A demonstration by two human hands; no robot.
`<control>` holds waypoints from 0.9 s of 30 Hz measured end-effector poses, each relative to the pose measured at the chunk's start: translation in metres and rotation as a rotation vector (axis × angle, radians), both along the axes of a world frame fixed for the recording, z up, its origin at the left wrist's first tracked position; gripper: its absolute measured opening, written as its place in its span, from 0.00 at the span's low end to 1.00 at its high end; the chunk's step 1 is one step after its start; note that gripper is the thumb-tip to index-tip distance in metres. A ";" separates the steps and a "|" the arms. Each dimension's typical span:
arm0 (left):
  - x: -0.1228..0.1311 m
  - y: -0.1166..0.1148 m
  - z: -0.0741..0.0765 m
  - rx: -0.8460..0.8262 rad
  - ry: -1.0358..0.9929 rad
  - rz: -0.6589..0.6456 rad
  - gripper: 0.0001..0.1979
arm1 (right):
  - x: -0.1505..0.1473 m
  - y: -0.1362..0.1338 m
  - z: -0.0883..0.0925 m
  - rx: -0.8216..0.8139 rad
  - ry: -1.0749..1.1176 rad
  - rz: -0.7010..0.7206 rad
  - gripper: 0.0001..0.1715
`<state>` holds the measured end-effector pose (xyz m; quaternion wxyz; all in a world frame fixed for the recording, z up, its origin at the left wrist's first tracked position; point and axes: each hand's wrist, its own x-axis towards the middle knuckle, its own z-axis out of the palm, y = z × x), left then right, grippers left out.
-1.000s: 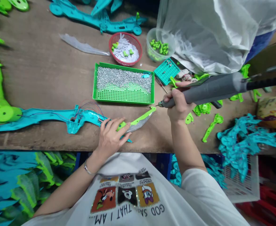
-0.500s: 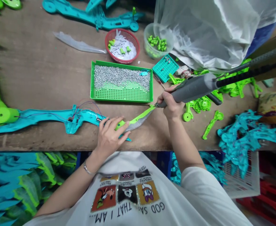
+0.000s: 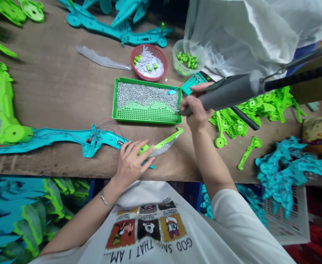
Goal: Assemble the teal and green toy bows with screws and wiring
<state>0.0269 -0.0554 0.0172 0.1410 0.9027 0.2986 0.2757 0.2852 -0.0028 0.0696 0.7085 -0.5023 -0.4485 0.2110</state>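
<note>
A long curved blue plastic piece (image 3: 59,135), like one half of a toy bow, lies along the table's front edge with thin wires on it. Its right end carries a lime-green arm with a clear blade (image 3: 165,146). My left hand (image 3: 133,161) grips that joint from above, thumb on the near side and fingers over the green part. In my right hand (image 3: 197,113) is a grey electric screwdriver (image 3: 229,91), tilted, hanging from a cable. Its tip is over the right end of a green tray (image 3: 147,120) of small silver screws, apart from the green arm.
Behind the tray stand a red basket (image 3: 165,68) of white strips and a clear tub (image 3: 176,66) of green pieces. Lime-green parts (image 3: 240,121) heap at the right, with blue parts (image 3: 287,165) nearer. Green assemblies (image 3: 9,113) fill the left side.
The screwdriver's tip has left the tip of the green arm and moved up to the screw tray with my right hand. My left hand stays on the joint. The view has shifted slightly.
</note>
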 end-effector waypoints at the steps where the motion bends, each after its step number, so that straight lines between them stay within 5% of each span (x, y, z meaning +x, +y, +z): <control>1: 0.000 0.000 0.000 -0.002 0.000 0.000 0.12 | -0.004 0.010 -0.005 0.041 0.004 -0.039 0.22; 6: 0.001 -0.001 0.001 -0.011 -0.012 -0.001 0.12 | -0.010 0.043 -0.028 0.017 -0.030 -0.156 0.22; 12: 0.001 -0.001 0.000 -0.020 -0.021 0.008 0.12 | -0.004 0.049 -0.039 -0.015 -0.043 -0.152 0.20; 27: 0.000 -0.001 -0.001 -0.029 -0.025 0.007 0.13 | -0.009 0.052 -0.032 -0.095 -0.095 -0.161 0.18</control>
